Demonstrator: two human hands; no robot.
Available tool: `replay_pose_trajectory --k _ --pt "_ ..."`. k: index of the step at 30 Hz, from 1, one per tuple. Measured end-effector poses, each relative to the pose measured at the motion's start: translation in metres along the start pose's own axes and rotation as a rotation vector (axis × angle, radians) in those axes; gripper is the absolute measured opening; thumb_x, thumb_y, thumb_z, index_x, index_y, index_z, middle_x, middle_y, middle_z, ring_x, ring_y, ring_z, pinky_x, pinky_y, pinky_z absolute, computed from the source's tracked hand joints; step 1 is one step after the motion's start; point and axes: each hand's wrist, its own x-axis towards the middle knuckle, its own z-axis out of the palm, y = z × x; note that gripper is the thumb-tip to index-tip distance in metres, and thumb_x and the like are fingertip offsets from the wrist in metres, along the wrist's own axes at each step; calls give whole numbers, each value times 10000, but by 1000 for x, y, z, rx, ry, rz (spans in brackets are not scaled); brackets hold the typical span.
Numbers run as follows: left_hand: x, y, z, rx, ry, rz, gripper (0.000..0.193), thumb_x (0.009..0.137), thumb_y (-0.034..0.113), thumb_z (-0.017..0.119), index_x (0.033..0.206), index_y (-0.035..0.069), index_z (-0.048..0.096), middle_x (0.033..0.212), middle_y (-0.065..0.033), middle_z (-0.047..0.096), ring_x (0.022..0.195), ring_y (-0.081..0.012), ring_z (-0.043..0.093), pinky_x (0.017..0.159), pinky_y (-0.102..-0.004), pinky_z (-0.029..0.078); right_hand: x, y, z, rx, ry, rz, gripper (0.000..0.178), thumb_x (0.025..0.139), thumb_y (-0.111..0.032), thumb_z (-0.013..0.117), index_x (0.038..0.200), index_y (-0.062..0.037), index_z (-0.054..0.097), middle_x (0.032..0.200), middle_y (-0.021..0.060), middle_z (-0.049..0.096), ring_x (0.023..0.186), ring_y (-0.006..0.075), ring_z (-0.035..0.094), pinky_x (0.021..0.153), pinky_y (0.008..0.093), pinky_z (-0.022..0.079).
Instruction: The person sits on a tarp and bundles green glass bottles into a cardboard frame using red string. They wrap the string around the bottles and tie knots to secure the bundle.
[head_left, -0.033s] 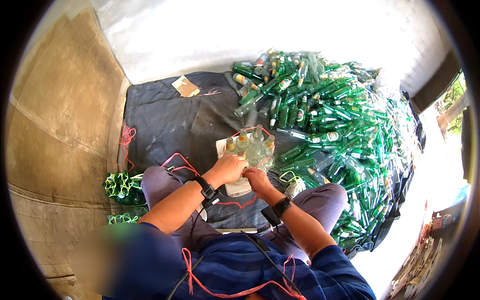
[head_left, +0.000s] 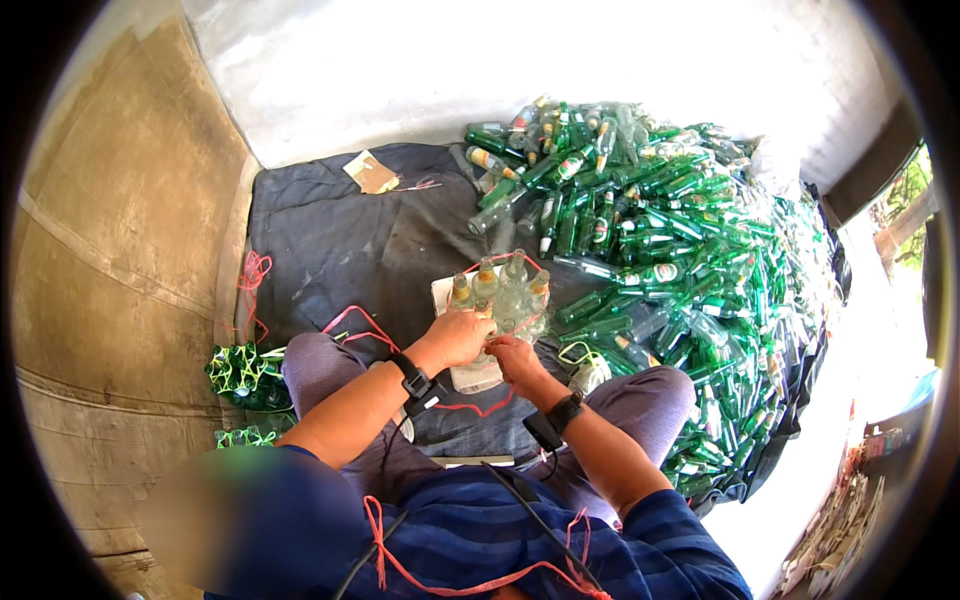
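Observation:
A cluster of clear glass bottles [head_left: 512, 285] stands upright between my knees, partly on a white slab [head_left: 474, 378]. Pink plastic string [head_left: 503, 256] runs round the necks at the far side, and a loose length loops away to the left and in front. At the cluster's near edge my left hand [head_left: 462, 338] is closed, knuckles up, in front of the nearest bottles. Close against it, my right hand [head_left: 515, 362] pinches with its fingers together. Both hands seem to grip the string where they meet, though the fingers hide most of it.
To the right rises a large heap of green and clear bottles [head_left: 650, 230]. Bundled green bottles [head_left: 245, 375] stand left of my knee. Pink string [head_left: 254, 272] lies by the brown panel [head_left: 130, 220]. A torn card piece [head_left: 371, 174] rests on the dark sheet [head_left: 330, 235].

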Motion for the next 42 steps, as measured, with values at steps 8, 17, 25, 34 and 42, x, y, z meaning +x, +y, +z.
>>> replay_pose_trajectory --k 8,17,25,34,42 --pt "0 6 2 46 -52 -68 108 833 196 674 858 104 725 831 -116 718 829 -314 702 705 -454 543 -3 -7 -3 64 77 254 224 908 -153 658 1113 -73 701 614 -53 477 515 86 420 467 287 313" --pt "11 7 14 132 3 -41 112 817 169 644 817 99 732 799 -132 717 804 -328 696 725 -457 534 -10 -18 0 -414 236 139 350 844 -366 666 944 -36 726 783 156 693 735 282 663 681 415 504" --pt "19 13 24 112 -77 -80 117 847 149 570 884 70 649 812 -193 704 836 -379 690 726 -506 509 -6 -11 3 -540 288 7 384 904 -387 586 858 -22 697 804 225 689 772 393 681 676 487 509" --pt "29 11 20 -49 -307 -301 214 862 176 538 1027 92 647 1055 -165 718 1035 -356 664 888 -500 432 -8 -11 2 -703 299 -59 508 977 -500 517 822 -50 694 751 216 667 713 413 659 647 523 498" --pt "42 29 -11 -122 -498 -407 272 836 188 552 1017 162 754 1087 -153 716 1030 -354 675 886 -495 511 -17 -11 -3 -1026 288 -250 183 939 -174 529 905 -76 681 784 126 649 667 308 663 538 451 511"
